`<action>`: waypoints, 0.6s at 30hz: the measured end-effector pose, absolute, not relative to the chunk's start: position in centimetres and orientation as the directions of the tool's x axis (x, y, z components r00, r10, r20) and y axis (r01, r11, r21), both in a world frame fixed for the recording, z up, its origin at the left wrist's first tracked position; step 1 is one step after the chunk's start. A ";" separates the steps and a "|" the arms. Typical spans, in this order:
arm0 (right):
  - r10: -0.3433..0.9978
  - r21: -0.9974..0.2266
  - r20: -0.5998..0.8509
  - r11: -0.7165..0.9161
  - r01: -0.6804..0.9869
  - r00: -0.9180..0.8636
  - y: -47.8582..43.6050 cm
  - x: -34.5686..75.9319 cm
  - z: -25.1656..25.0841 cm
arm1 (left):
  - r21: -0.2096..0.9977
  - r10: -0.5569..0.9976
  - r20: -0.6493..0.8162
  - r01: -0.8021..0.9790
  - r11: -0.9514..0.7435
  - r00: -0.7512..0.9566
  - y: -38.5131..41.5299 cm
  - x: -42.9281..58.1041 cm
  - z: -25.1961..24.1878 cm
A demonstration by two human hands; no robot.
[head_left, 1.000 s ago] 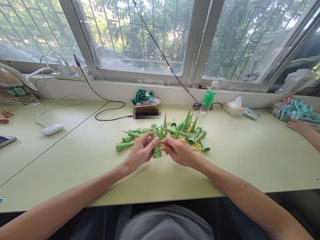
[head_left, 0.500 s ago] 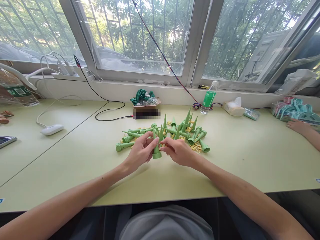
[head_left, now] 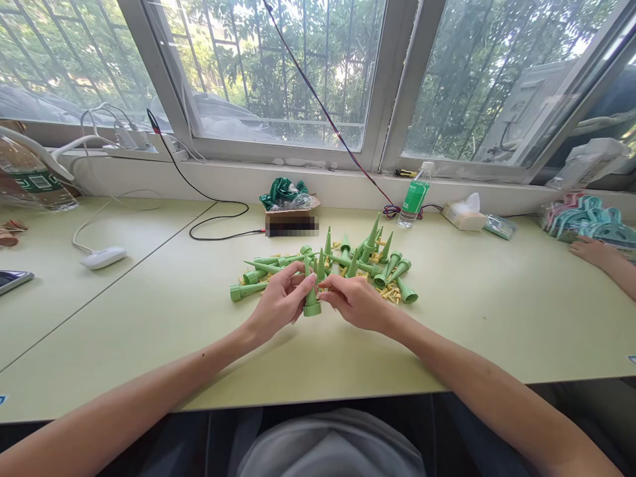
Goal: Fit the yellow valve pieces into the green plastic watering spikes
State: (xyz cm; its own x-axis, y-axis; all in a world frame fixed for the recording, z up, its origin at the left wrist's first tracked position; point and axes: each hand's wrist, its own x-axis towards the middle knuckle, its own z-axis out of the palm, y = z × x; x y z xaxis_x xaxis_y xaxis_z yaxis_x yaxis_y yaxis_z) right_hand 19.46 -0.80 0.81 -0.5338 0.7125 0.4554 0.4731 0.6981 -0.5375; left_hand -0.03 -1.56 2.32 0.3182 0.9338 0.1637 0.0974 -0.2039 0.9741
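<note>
A green plastic cone spike (head_left: 311, 299) stands point up between my two hands, just above the pale green table (head_left: 173, 318). My left hand (head_left: 279, 301) pinches its stem from the left with closed fingers. My right hand (head_left: 354, 299) pinches the same spike from the right, fingers curled. Directly behind the hands lies a heap of green cone spikes (head_left: 368, 255), some upright and some lying flat, mixed with several small yellow pieces (head_left: 390, 291). One spike (head_left: 243, 290) lies on its side at the heap's left end.
A cardboard box (head_left: 291, 220) with green bags stands behind the heap. A green-labelled bottle (head_left: 414, 195), a tissue pack (head_left: 464, 213) and black cables (head_left: 213, 215) lie by the window. A white mouse (head_left: 103, 256) sits at left. Another person's hand (head_left: 593, 252) rests at far right beside teal plastic parts (head_left: 591, 218).
Almost nothing moved. My fingers shifted slightly on the green spike, which stays upright between both hands in the same place.
</note>
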 end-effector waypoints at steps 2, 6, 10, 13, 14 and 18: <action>0.713 -0.539 0.453 0.697 0.473 -0.535 -0.8 19.5 0.8 | 0.975 0.935 0.161 0.097 -0.201 0.317 -1.6 0.0 2.4; 0.716 -0.544 0.441 0.693 0.474 -0.541 -0.8 19.4 0.8 | 0.975 0.936 0.160 0.096 -0.199 0.314 -1.7 0.0 2.5; 0.714 -0.538 0.436 0.695 0.477 -0.548 -0.7 19.4 0.7 | 0.974 0.930 0.168 0.090 -0.208 0.328 -1.7 0.0 2.5; 0.709 -0.512 0.443 0.703 0.494 -0.549 -0.6 19.4 0.6 | 0.971 0.916 0.172 0.095 -0.220 0.363 -1.9 0.1 2.4; 0.706 -0.504 0.445 0.706 0.498 -0.550 -0.6 19.4 0.6 | 0.970 0.911 0.172 0.099 -0.224 0.376 -1.9 0.1 2.3; 0.711 -0.507 0.440 0.701 0.502 -0.548 -0.6 19.5 0.7 | 0.971 0.913 0.163 0.105 -0.217 0.373 -1.9 0.2 2.1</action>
State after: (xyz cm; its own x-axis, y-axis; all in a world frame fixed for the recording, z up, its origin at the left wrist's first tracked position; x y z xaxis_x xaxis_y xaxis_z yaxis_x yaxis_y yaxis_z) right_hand 19.47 -0.65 0.67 -0.5484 0.7112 0.4399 0.5021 0.7007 -0.5069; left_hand 0.19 -1.94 2.15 0.3732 0.9133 0.1633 0.1054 -0.2165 0.9706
